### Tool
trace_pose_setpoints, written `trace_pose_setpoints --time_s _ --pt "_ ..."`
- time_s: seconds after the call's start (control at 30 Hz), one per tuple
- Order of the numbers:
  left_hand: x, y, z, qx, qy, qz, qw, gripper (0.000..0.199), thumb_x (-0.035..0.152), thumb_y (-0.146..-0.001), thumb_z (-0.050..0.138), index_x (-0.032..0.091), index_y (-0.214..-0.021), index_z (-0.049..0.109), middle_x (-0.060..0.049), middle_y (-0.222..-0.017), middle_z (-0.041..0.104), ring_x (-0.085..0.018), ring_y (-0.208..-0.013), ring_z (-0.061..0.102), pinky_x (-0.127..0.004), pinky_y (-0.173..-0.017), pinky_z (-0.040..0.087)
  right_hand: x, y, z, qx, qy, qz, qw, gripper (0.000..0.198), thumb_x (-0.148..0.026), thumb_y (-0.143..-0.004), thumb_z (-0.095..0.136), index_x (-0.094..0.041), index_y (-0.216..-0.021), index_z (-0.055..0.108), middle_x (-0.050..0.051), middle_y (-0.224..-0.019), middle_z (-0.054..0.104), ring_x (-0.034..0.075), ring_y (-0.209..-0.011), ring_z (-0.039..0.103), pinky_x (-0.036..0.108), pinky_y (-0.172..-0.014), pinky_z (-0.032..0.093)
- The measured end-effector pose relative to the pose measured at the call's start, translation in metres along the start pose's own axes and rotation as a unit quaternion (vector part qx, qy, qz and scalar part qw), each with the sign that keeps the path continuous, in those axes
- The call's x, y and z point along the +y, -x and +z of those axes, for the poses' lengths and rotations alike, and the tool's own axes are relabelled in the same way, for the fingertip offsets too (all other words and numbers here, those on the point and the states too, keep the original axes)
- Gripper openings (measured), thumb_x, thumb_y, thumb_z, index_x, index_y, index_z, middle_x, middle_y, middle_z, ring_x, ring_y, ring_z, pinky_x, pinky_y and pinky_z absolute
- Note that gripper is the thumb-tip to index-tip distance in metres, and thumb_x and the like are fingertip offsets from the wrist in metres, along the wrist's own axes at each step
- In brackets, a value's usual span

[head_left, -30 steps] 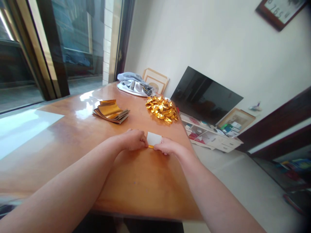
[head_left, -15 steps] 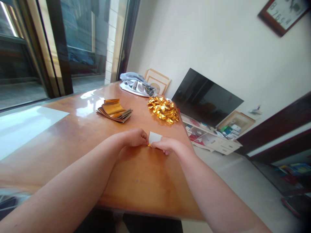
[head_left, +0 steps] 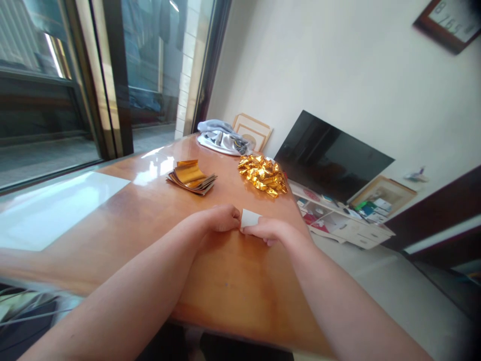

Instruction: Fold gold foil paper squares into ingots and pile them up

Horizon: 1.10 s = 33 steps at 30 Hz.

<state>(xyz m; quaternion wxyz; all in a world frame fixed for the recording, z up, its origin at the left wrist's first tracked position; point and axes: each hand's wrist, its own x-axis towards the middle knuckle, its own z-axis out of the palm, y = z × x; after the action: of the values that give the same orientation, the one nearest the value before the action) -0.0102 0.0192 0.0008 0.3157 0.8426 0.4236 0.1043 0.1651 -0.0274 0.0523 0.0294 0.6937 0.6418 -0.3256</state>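
Observation:
My right hand [head_left: 266,229] holds a small white-faced sheet of paper [head_left: 248,217] between thumb and fingers, just above the wooden table [head_left: 221,271]. My left hand [head_left: 225,218] is closed in a pinch at the left edge of that sheet; its fingertips hide the corner. Beyond my left hand lies a fanned stack of gold foil paper [head_left: 191,176]. Farther off to the right, near the table's edge, is a heap of folded shiny gold foil pieces [head_left: 263,175].
Bundled grey-blue cloth [head_left: 221,138] lies at the table's far end. A pale rectangle [head_left: 71,210] covers the table's left part. Beyond the right table edge stand a white cabinet [head_left: 338,220] and a dark television [head_left: 334,155]. Glass doors [head_left: 154,65] are at left.
The whole view has shifted, so things appear farther right and slightly lower. A bit of gold seen between the fingertips before is hardly visible now. Both hands stay together at the sheet.

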Motion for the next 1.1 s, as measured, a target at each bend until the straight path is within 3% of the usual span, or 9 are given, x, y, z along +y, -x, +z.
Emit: trace_pose_setpoints --time_s 0.27,0.5,0.67,0.87,1.1 --pt "0.018 0.011 -0.001 0.043 -0.072 -0.009 0.996 0.024 0.042 -0.078 0.059 0.025 -0.088 0.074 -0.003 -0.091 0.076 -0.021 -0.079 0.066 -0.027 -0.067 0.047 0.027 -0.018 0.000 -0.009 0.007 0.042 0.999 0.051 -0.061 -0.073 0.070 -0.018 -0.098 0.060 0.001 -0.066 0.059 0.017 -0.053 0.058 0.028 -0.049 0.047" --pt "0.020 0.006 0.006 0.071 -0.118 -0.014 0.990 0.022 0.043 -0.076 0.062 0.025 -0.085 0.071 -0.004 -0.092 0.076 -0.023 -0.083 0.067 -0.031 -0.077 0.047 0.037 -0.020 -0.004 -0.037 0.031 -0.004 0.999 0.032 -0.045 -0.078 0.067 -0.018 -0.092 0.057 -0.003 -0.055 0.055 0.016 -0.047 0.056 0.025 -0.046 0.044" --pt "0.017 0.000 0.007 0.070 -0.131 -0.017 0.989 0.017 0.039 -0.076 0.060 0.024 -0.079 0.068 -0.003 -0.086 0.075 -0.022 -0.079 0.066 -0.033 -0.078 0.044 0.045 -0.022 -0.012 -0.047 0.026 0.005 0.999 0.025 -0.037 -0.076 0.067 -0.018 -0.090 0.058 -0.002 -0.056 0.058 0.016 -0.047 0.057 0.024 -0.044 0.041" --pt "0.016 -0.002 0.007 0.072 -0.133 -0.014 0.988 0.020 0.042 -0.077 0.058 0.024 -0.076 0.067 -0.002 -0.082 0.074 -0.021 -0.077 0.065 -0.031 -0.071 0.040 0.060 -0.026 -0.021 -0.046 0.044 0.009 0.998 0.024 -0.039 -0.073 0.072 -0.018 -0.078 0.060 -0.004 -0.051 0.054 0.013 -0.044 0.051 0.023 -0.045 0.039" --pt "0.015 -0.004 0.006 0.070 -0.131 -0.015 0.989 0.019 0.041 -0.078 0.058 0.024 -0.073 0.064 0.001 -0.077 0.072 -0.020 -0.073 0.062 -0.031 -0.067 0.033 0.079 -0.022 -0.026 -0.038 0.039 0.005 0.998 0.026 -0.039 -0.073 0.072 -0.017 -0.065 0.061 0.001 -0.052 0.059 0.015 -0.050 0.055 0.024 -0.050 0.041"
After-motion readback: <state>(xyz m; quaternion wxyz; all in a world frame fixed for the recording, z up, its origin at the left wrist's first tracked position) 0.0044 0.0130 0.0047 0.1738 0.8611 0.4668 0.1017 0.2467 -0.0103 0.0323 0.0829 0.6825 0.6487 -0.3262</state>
